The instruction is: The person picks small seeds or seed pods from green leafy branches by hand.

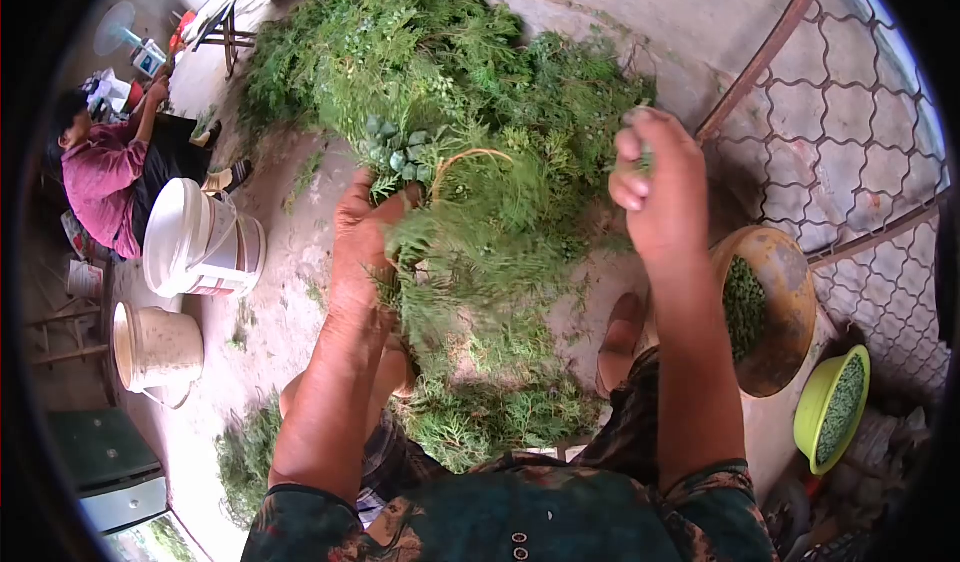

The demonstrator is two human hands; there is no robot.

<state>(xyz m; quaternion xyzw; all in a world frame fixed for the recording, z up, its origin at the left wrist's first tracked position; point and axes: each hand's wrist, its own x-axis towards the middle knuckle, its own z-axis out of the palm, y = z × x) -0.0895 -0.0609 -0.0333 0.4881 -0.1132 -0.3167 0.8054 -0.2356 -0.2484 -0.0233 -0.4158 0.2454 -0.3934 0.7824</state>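
My left hand (pixel 362 227) is closed around a leafy evergreen branch (pixel 480 252), which is smeared by motion. A cluster of blue-green cones (pixel 398 150) shows just above its fingertips, and a thin tan stem curves beside them. Raised to the right, apart from the branch, my right hand (pixel 665 187) has its fingers curled in. Small green pieces (pixel 645 159) show between those fingers, too blurred to tell their kind. Beyond both hands lies a large heap of cut evergreen branches (pixel 420 52).
At right stand a worn yellowish tub (pixel 790 312) and a lime-green basin (pixel 808 412), both holding small green cones. Wire mesh (pixel 850 132) rises behind them. To the left are a white lidded bucket (pixel 180 237), a beige bucket (pixel 150 347) and a seated person (pixel 105 182). Greenery (pixel 500 412) lies between my feet.
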